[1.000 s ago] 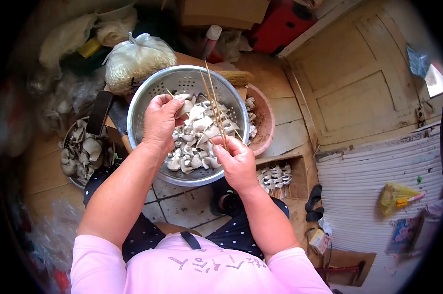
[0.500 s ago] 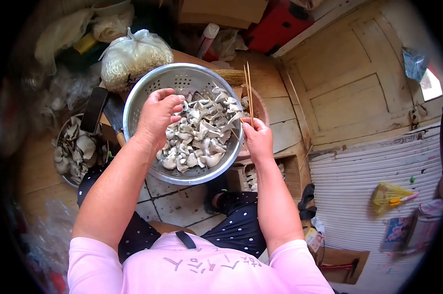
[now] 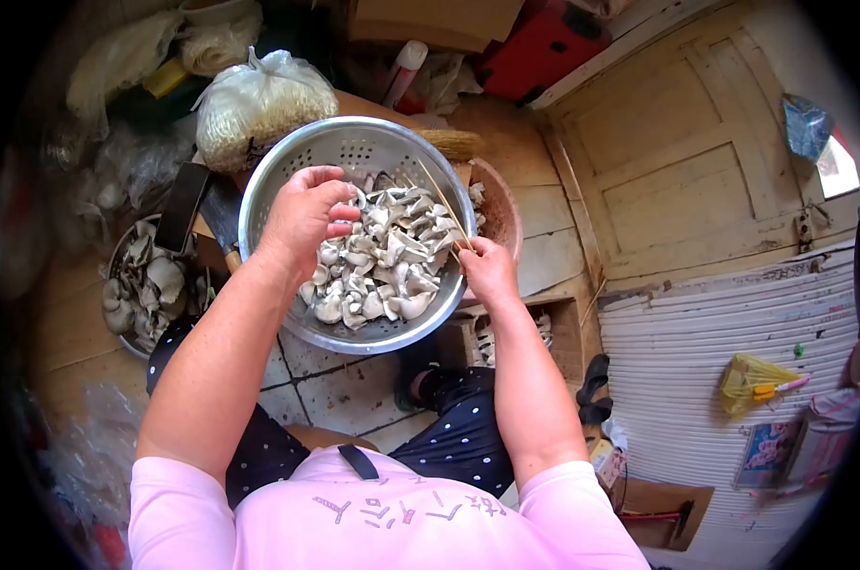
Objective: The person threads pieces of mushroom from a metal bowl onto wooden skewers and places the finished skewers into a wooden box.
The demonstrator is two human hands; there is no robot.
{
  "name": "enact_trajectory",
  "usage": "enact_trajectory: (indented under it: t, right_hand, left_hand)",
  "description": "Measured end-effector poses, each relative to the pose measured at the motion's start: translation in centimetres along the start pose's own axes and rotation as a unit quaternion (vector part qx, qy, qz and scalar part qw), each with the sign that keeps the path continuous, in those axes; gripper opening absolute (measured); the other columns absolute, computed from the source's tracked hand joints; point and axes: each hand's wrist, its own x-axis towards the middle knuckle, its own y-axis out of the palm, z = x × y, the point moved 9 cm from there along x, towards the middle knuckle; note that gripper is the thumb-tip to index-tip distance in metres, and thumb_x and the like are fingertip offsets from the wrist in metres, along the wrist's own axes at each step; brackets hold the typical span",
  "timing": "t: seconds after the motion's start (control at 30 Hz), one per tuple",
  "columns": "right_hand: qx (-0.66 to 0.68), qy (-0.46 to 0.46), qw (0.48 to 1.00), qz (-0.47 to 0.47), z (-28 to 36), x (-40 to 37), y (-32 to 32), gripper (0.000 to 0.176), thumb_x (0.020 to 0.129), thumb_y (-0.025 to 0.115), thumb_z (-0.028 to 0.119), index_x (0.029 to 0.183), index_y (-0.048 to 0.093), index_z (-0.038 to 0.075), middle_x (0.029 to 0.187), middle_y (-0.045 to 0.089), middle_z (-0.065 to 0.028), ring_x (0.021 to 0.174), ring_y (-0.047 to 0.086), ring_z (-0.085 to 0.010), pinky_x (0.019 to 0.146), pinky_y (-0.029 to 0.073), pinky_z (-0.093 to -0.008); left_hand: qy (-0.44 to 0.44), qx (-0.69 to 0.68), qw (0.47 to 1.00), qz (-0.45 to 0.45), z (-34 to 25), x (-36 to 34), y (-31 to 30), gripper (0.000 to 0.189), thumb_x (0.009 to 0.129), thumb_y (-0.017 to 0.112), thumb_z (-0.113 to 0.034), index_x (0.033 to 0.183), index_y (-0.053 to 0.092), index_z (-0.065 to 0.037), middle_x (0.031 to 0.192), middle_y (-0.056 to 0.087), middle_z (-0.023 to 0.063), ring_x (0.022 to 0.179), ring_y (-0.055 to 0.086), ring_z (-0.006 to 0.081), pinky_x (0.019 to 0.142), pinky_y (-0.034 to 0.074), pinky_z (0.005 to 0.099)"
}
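A large metal colander (image 3: 308, 334) holds a heap of torn grey-white oyster mushroom pieces (image 3: 387, 249). Over its left half is my left hand (image 3: 306, 214), fingers curled, with a pale oyster mushroom piece (image 3: 358, 198) at the fingertips. At the right rim, my right hand (image 3: 490, 271) is closed around thin bamboo skewers (image 3: 444, 201). Their long ends slant up and left across the colander.
Left of the colander are a bowl of larger mushrooms (image 3: 150, 285), a cleaver (image 3: 219, 214) and a dark phone-like slab (image 3: 182, 207). Behind it sits a filled plastic bag (image 3: 264, 104). A pinkish basin (image 3: 499, 204) and a cardboard box (image 3: 565, 332) stand to the right.
The skewers in my right hand have swung from nearly upright to a leftward slant over the colander. That hand has shifted slightly left and down; my left hand has hardly moved.
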Motion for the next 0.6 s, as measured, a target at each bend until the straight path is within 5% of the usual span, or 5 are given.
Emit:
enact_trajectory:
  t: [0.23,0.3,0.37,0.43,0.6]
  right_hand:
    - [-0.088,-0.04,0.995,-0.028,3.0,-2.0,-2.2,0.027,0.084,0.05,0.017,0.098,0.069,0.004,0.091,0.067,-0.0209,0.088,0.064,-0.0374,0.082,0.049,-0.0415]
    - [-0.114,-0.093,0.988,-0.057,4.1,-2.4,-2.9,0.026,0.085,0.05,0.017,0.097,0.069,0.004,0.091,0.067,-0.0205,0.087,0.064,-0.0372,0.082,0.049,-0.0419]
    - [-0.139,-0.146,0.976,-0.087,5.5,-3.1,-3.5,0.024,0.085,0.05,0.017,0.096,0.068,0.004,0.091,0.067,-0.02,0.087,0.063,-0.037,0.081,0.049,-0.0422]
    - [-0.094,-0.176,0.975,-0.1,6.7,-4.0,-3.9,0.022,0.087,0.051,0.015,0.096,0.068,0.005,0.09,0.066,-0.0189,0.087,0.063,-0.0358,0.079,0.049,-0.0417]
    - [-0.026,-0.205,0.978,-0.038,9.1,-6.2,-2.4,0.016,0.087,0.057,0.015,0.095,0.067,0.005,0.085,0.065,-0.0188,0.08,0.063,-0.0362,0.073,0.049,-0.0422]
  left_hand:
    - [0.051,0.267,0.962,0.028,1.9,1.8,-0.3,0.026,0.08,0.062,-0.012,0.105,0.062,-0.001,0.092,0.066,0.0082,0.076,0.064,0.0176,0.066,0.05,0.0289]
    - [0.08,0.564,0.816,0.094,3.2,1.6,1.0,0.02,0.078,0.064,-0.011,0.095,0.067,-0.002,0.088,0.069,0.0136,0.078,0.066,0.0254,0.072,0.052,0.0346]
    - [0.055,0.604,0.789,0.101,5.2,1.5,0.9,0.017,0.076,0.063,-0.012,0.089,0.07,-0.005,0.087,0.069,0.017,0.084,0.067,0.0314,0.078,0.052,0.0386]
    - [0.001,0.736,0.66,0.153,8.7,1.5,0.6,0.021,0.075,0.062,-0.014,0.092,0.072,-0.008,0.091,0.069,0.0162,0.086,0.067,0.0321,0.078,0.053,0.0402]
    - [-0.009,0.793,0.583,0.178,11.0,-0.1,0.8,0.022,0.073,0.062,-0.017,0.086,0.073,-0.003,0.094,0.07,0.0166,0.09,0.068,0.031,0.077,0.055,0.04]
